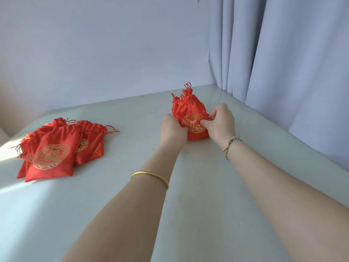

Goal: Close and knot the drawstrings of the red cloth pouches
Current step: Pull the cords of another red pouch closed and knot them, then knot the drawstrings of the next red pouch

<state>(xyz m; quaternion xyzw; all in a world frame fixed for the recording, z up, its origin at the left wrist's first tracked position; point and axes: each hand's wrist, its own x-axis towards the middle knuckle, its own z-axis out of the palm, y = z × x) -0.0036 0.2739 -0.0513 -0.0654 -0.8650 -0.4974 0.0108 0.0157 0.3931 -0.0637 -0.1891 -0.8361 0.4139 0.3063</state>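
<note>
Tied pouch stack [189, 108] gripped far right on the table [117, 214]
Near, bare tabletop spreads around the forearms; mid-left, a heap of flat pouches [54, 150] by the left edge; farther – left hand [172, 129] and right hand [220, 123] curl fingers round the stack, close to the curtain [283, 72].

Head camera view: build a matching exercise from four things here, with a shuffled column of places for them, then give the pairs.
Things
1. loose pouch pile
2. cinched pouch stack
3. gold bangle
4. braided bracelet

Places
a. on the right wrist
b. gripped between the left hand and the right hand
c. lying at the left side of the table
d. on the left forearm

Pairs: 1-c, 2-b, 3-d, 4-a
</note>
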